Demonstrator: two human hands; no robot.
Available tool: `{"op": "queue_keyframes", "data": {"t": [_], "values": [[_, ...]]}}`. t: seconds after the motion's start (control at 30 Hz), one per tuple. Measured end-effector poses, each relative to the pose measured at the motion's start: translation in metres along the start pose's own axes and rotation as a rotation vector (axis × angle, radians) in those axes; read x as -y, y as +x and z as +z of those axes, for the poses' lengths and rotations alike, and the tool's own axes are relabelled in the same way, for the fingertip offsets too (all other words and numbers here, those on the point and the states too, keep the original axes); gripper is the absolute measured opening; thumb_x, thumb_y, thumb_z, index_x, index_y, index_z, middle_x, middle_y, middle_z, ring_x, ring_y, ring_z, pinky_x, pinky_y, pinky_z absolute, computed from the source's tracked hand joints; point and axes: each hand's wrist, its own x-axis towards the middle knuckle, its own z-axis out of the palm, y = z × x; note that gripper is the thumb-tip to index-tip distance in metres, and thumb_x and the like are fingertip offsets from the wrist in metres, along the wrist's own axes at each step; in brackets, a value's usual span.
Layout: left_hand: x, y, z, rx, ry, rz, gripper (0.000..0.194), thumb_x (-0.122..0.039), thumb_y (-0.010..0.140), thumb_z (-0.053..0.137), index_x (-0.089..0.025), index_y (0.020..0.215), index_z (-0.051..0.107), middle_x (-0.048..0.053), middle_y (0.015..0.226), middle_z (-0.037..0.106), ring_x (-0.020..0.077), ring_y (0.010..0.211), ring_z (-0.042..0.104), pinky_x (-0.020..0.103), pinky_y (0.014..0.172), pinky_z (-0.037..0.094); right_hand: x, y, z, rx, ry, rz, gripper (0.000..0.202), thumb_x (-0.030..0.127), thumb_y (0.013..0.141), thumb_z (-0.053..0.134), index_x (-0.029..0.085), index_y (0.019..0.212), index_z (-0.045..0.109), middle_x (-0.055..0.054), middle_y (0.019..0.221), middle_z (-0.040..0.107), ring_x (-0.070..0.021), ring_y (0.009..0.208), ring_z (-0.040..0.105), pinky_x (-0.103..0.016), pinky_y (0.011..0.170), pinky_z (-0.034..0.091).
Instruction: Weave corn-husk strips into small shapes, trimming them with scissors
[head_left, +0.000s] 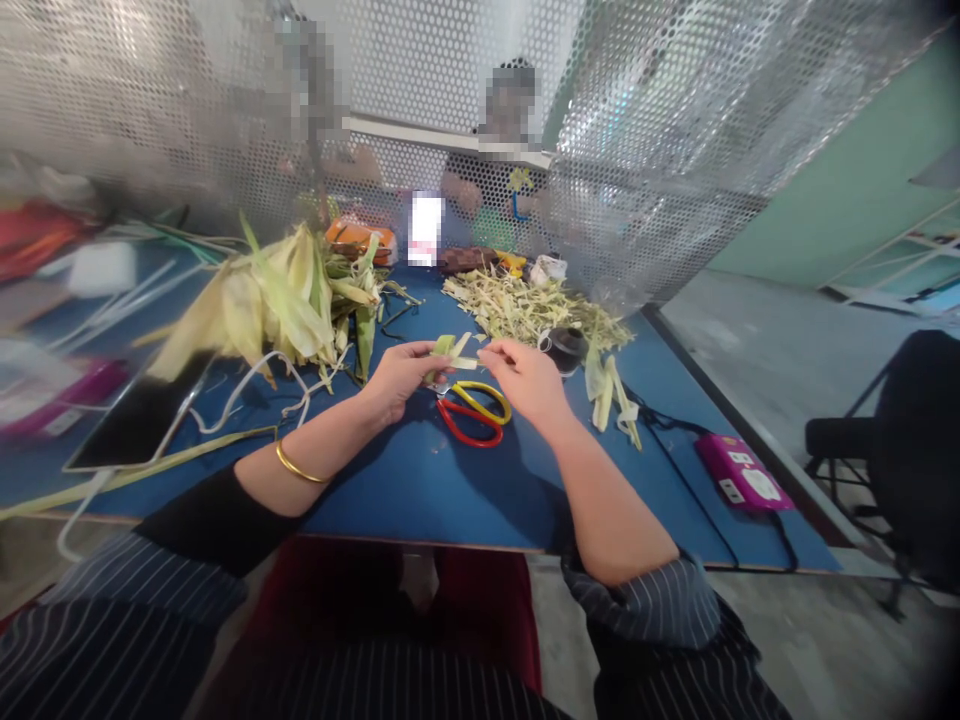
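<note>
A strip of husk (457, 362) was between the left hand (401, 378) and the right hand (525, 378), over the table (367, 510). On the table, the scissors (471, 411) lay just on the near side of the hands. To the left, past the left hand, was a heap of husks (277, 290), with a tablet (142, 420) in front of it. Past the right hand was a pile of scraps (525, 305), with a spool (566, 347) at its front. A box (742, 470) sat near the right edge. Behind everything on the table was a mesh wall (450, 60). A chair (919, 450) stood off to the right.
</note>
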Motion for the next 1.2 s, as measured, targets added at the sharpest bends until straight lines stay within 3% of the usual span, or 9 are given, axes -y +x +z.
{"op": "queue_keyframes", "data": {"t": [0.13, 0.27, 0.4, 0.63, 1.0, 1.2], "values": [[0.001, 0.001, -0.002, -0.012, 0.012, 0.077, 0.023, -0.02, 0.063, 0.075, -0.013, 0.083, 0.064, 0.004, 0.066, 0.067, 0.0087, 0.051, 0.055, 0.023, 0.053, 0.043, 0.002, 0.0, -0.003, 0.011, 0.364, 0.088, 0.018, 0.03, 0.073, 0.064, 0.019, 0.087, 0.068, 0.001, 0.067, 0.061, -0.0134, 0.062, 0.055, -0.028, 0.063, 0.043], [0.003, -0.001, 0.0, 0.009, 0.047, 0.104, 0.027, -0.017, 0.063, 0.074, -0.016, 0.083, 0.056, 0.001, 0.063, 0.065, 0.0098, 0.052, 0.056, 0.022, 0.053, 0.043, 0.006, -0.001, 0.006, -0.009, 0.519, 0.041, 0.013, 0.029, 0.074, 0.064, 0.019, 0.081, 0.069, 0.001, 0.066, 0.061, -0.0128, 0.064, 0.055, -0.029, 0.067, 0.046], [0.003, -0.003, 0.003, 0.04, 0.072, 0.088, 0.026, -0.016, 0.062, 0.073, -0.016, 0.081, 0.055, 0.0, 0.059, 0.064, 0.0096, 0.05, 0.055, 0.022, 0.053, 0.041, 0.005, -0.001, 0.017, -0.028, 0.518, -0.012, 0.016, 0.034, 0.079, 0.06, 0.02, 0.078, 0.067, -0.002, 0.078, 0.065, -0.013, 0.066, 0.057, -0.03, 0.07, 0.049], [0.005, -0.005, 0.005, 0.068, 0.075, 0.072, 0.023, -0.014, 0.063, 0.071, -0.016, 0.08, 0.056, 0.0, 0.057, 0.063, 0.0081, 0.049, 0.051, 0.022, 0.053, 0.04, -0.005, -0.001, 0.025, -0.029, 0.486, 0.128, 0.015, 0.034, 0.075, 0.063, 0.019, 0.073, 0.061, 0.002, 0.059, 0.059, -0.0105, 0.051, 0.049, -0.025, 0.052, 0.042], [0.006, -0.007, 0.006, 0.077, 0.133, 0.097, 0.023, -0.017, 0.064, 0.071, -0.016, 0.082, 0.058, -0.002, 0.056, 0.062, 0.0083, 0.048, 0.05, 0.021, 0.051, 0.039, -0.015, -0.001, 0.027, 0.017, 0.22, 0.104, 0.011, 0.029, 0.072, 0.061, 0.02, 0.068, 0.062, 0.001, 0.06, 0.061, -0.0121, 0.053, 0.051, -0.026, 0.052, 0.04], [0.007, -0.008, 0.006, 0.108, 0.267, 0.171, 0.021, -0.02, 0.065, 0.07, -0.016, 0.082, 0.059, -0.001, 0.06, 0.063, 0.0107, 0.053, 0.056, 0.021, 0.053, 0.041, -0.011, -0.001, 0.026, 0.044, 0.234, 0.12, 0.013, 0.032, 0.073, 0.063, 0.019, 0.069, 0.06, 0.001, 0.06, 0.061, -0.0125, 0.052, 0.054, -0.027, 0.053, 0.042]]}}
